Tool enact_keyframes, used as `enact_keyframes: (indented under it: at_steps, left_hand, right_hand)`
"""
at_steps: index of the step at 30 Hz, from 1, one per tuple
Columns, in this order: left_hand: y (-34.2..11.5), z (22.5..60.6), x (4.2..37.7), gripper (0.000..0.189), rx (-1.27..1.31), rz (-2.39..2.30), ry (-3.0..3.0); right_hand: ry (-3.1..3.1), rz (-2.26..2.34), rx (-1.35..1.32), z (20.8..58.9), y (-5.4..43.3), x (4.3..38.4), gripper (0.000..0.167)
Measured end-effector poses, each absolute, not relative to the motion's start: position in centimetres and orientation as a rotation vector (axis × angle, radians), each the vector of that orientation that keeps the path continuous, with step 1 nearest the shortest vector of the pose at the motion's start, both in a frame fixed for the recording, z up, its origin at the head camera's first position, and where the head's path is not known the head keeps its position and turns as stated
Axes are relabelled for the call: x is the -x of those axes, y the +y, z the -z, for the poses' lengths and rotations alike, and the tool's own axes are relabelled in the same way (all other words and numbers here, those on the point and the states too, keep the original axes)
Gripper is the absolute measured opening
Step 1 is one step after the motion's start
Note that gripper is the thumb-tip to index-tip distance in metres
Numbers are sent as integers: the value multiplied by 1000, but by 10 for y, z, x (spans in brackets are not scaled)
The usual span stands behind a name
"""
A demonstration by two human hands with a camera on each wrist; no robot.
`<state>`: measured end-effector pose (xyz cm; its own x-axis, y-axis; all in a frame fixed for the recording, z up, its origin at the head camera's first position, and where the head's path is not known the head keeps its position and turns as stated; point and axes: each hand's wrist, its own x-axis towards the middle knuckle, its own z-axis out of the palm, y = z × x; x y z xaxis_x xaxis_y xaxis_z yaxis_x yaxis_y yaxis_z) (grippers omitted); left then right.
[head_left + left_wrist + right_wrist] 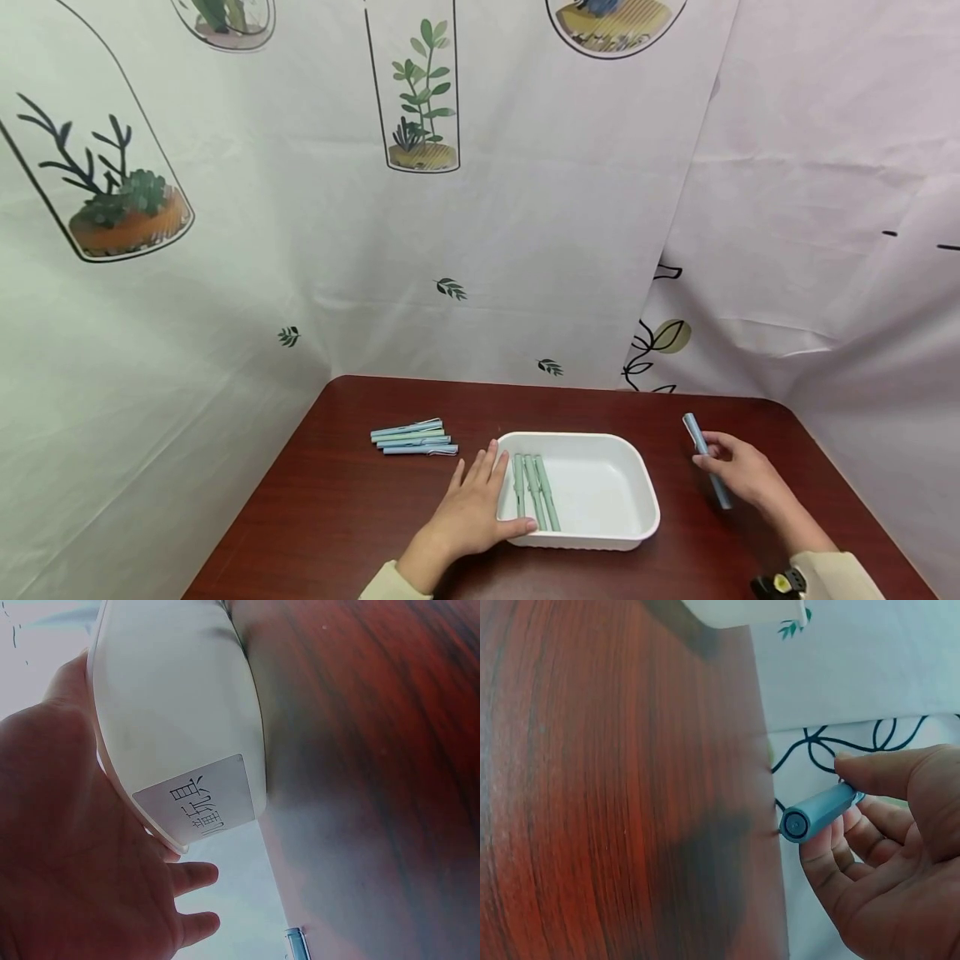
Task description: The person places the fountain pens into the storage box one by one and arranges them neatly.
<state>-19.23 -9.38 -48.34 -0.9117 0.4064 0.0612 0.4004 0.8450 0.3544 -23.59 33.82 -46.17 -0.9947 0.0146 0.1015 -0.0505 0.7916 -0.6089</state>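
Note:
A blue pen (707,460) with a clip is pinched between the thumb and fingers of my right hand (738,468), right of the tray. In the right wrist view the blue pen (817,812) points its round end toward the camera, held above the table. My left hand (472,510) rests on the left side of the white tray (637,527), fingers spread and straight, thumb over the front rim. Three green pens (532,492) lie side by side inside the tray at its left. In the left wrist view the palm of my left hand (75,847) lies along the tray's rim.
Several blue and green pens (416,439) lie in a loose pile on the dark red table (300,508), left of the tray. A label (202,796) with printed characters is on the tray's outer wall. Printed cloth (525,250) hangs behind the table and at its sides.

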Motion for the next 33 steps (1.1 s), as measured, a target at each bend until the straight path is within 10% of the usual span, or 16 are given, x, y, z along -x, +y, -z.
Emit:
enact_keyframes:
  at_steps: [33]
  left_hand:
    - [-94,488,195,109,-667,-593,3011]
  right_hand:
    - [-2598,-2086,-107,459,306,215,70]
